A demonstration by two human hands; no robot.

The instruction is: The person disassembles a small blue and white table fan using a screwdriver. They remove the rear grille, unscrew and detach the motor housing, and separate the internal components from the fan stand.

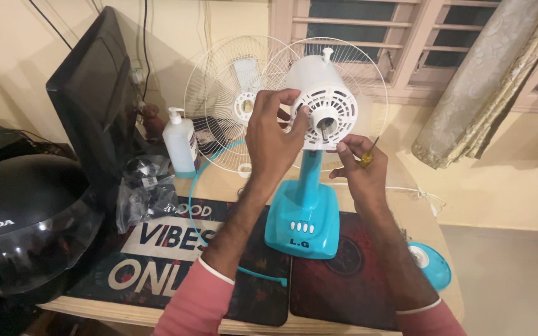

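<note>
Here, a turquoise table fan (303, 214) stands upright on two dark mats (344, 274) laid over a pale wooden bench (443, 249), its square base facing the camera with a row of small white buttons on the front. The fan's white motor housing (325, 102) sits atop the turquoise stem, blades and front guard off, with the bare metal shaft (322, 129) poking out of the round central opening. The left hand (272, 137) is raised to the housing's left side, its grip closed on the vented front edge, thumb and fingertips pressing on the plastic. The right hand (359, 171) sits just below and to the right of the housing; its grip is closed around a small screwdriver with a yellow handle (368, 155), the thumb and forefinger touching the housing's lower rim. Both forearms wear pink sleeves with white cuffs. Behind the housing stand two white wire guards (231, 102), one partly overlapping the other, leaning near the wall and window. A turquoise rim ring (202, 205) curves down across the mats in front of them. To the left are a clear pump bottle (180, 142), a crumpled plastic bag of dark parts (146, 193), a dark monitor (98, 99) and a glossy black helmet (23, 224). A round turquoise cap (429, 264) lies at the bench's right edge.
</note>
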